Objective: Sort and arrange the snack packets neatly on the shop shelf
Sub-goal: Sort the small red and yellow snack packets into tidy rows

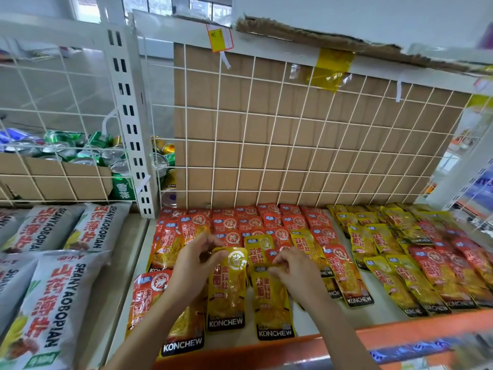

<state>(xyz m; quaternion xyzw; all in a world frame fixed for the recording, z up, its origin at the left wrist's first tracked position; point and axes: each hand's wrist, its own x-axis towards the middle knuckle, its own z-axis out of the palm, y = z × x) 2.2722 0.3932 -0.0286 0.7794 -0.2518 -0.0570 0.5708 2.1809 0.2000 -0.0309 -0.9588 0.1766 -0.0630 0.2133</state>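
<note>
Yellow pair at the shelf [384, 313] front: your left hand [197, 259] pinches the top seal of the left yellow Konchew packet [226, 289], your right hand [292, 267] that of the right yellow Konchew packet [272, 303]. Lift both clear of the red packets [232, 222]; lay them square beside the yellow rows [368, 236], rightward.

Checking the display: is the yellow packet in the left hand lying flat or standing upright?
The yellow packet lies flat, face up, on the shelf: its whole front shows; the left hand pinches its top edge.
</note>
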